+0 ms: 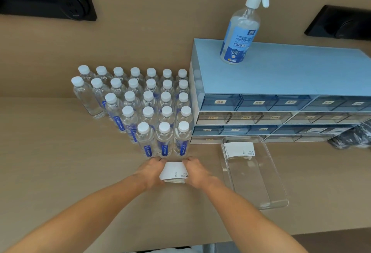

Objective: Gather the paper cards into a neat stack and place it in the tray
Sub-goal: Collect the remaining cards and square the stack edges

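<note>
Both hands, left hand [151, 169] and right hand [195, 170], grasp the cards [174, 172] on the table [60, 162] beside the tray [259, 184]; uneven squeezing could fan them apart when lifted.

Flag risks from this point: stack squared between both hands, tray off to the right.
1. The water bottles stand just beyond the left hand and right hand; lifting forward could topple the front row.
2. The card stack is pinched only at its sides, so it might fan or spill in transit.
3. The tray already holds cards at its far end; a careless drop could land askew.
</note>
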